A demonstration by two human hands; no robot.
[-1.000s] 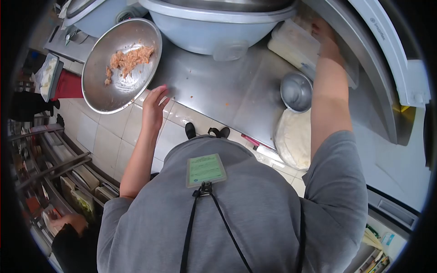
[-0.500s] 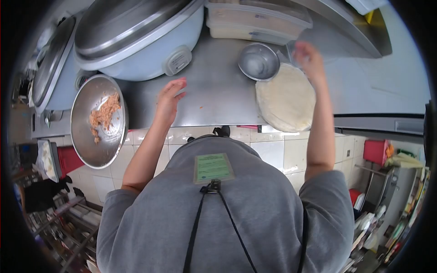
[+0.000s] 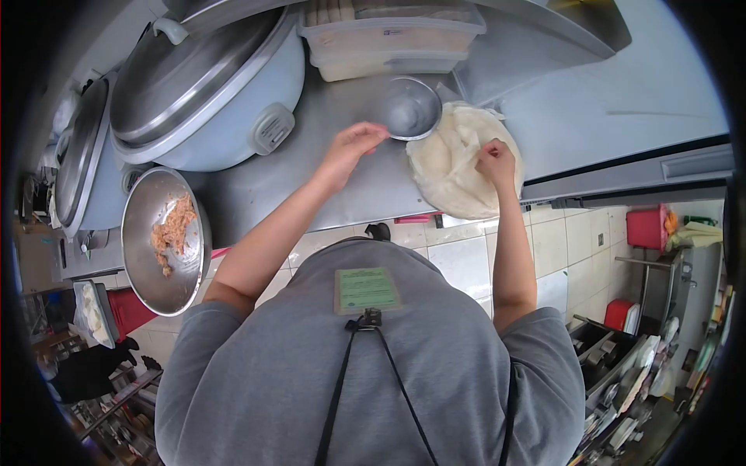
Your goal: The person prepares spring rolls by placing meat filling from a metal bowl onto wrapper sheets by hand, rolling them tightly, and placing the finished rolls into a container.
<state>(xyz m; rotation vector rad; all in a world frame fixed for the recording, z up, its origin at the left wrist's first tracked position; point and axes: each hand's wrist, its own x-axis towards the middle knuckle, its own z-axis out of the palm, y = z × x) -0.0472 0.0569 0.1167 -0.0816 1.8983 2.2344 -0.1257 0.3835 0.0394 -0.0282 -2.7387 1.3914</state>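
Observation:
A stack of thin, pale round wrapper sheets (image 3: 435, 159) lies near the counter's front edge. My right hand (image 3: 497, 163) is over it, with fingers pinched on the top wrapper, which is creased and partly raised. My left hand (image 3: 359, 146) is left of the stack, its fingers stretched out and their tips close to the rim of a small metal bowl (image 3: 412, 109). Whether they touch the rim I cannot tell. Something pale and blurred shows inside that bowl. At the left, a large metal bowl (image 3: 140, 248) holds an orange-pink shredded filling (image 3: 175, 227).
A large light-blue rice cooker (image 3: 233, 124) with a metal lid stands at the back left, a second cooker (image 3: 81, 155) beyond it. Stacked plastic containers (image 3: 388, 43) sit behind the small bowl. The steel counter (image 3: 311, 202) ends close to my body.
My right hand has come down onto the wrapper stack and wrinkled its top sheet. My left hand has moved right, towards the small bowl. The view has shifted slightly.

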